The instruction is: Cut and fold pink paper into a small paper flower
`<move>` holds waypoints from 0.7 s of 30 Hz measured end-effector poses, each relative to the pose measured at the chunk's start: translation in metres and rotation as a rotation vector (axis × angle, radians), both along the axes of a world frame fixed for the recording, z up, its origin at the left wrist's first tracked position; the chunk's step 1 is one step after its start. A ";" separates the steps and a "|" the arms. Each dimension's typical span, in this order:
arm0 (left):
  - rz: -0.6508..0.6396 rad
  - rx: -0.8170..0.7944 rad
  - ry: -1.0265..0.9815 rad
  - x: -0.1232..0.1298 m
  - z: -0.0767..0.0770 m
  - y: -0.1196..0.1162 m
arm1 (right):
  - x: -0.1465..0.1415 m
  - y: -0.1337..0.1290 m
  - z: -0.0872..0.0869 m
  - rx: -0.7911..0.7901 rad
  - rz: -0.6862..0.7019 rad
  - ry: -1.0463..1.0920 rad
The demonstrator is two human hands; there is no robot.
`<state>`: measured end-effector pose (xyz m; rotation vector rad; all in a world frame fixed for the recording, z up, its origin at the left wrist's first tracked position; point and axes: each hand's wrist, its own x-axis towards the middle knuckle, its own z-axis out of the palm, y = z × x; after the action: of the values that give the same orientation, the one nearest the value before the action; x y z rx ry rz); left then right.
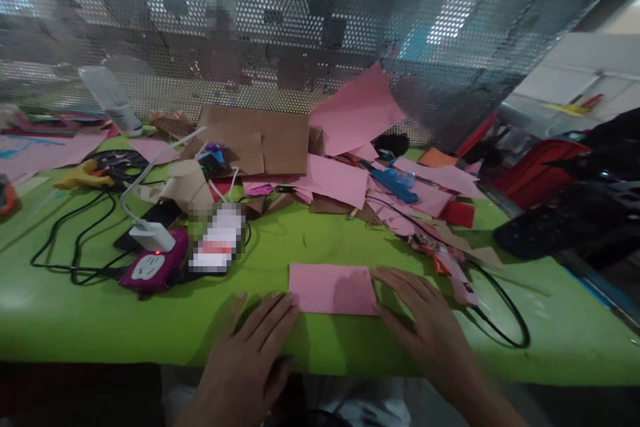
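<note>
Person's left hand (246, 355): palm down, fingers extended | right hand (429, 321): fingers extended, angled inward | spacing: apart

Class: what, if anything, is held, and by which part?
Nothing looks gripped: the pink paper lies flat, left hand at its left edge, right hand at its right edge.

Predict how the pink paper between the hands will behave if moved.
The pink paper looks thin, so it is probably light. Lying flat on the glossy green table, it should slide rather than tip or roll. It may be somewhat stiff if it matches the large pink sheet propped up behind.
</note>
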<state>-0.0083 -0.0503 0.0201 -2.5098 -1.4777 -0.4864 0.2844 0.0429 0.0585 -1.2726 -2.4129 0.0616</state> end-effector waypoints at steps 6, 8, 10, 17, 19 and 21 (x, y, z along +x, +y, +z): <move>0.006 -0.057 -0.080 0.001 0.004 0.000 | -0.021 0.034 0.005 -0.203 0.081 -0.088; 0.026 -0.098 -0.138 0.003 0.008 0.003 | -0.023 0.037 0.008 -0.232 0.067 -0.076; 0.045 -0.143 -0.221 0.005 0.015 0.008 | -0.025 0.037 0.013 -0.258 0.040 -0.041; 0.193 -0.222 -0.673 0.023 0.039 0.044 | -0.043 0.048 0.037 -0.247 -0.047 0.214; 0.223 -0.210 -0.816 0.027 0.044 0.058 | -0.050 0.055 0.049 -0.081 -0.050 0.329; 0.263 -0.140 -0.969 0.028 0.049 0.072 | -0.058 0.062 0.062 0.111 -0.054 0.428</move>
<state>0.0195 0.0217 0.0688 -2.1716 -2.1333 -1.7544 0.2266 0.1053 0.1201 -1.1401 -1.9891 0.1644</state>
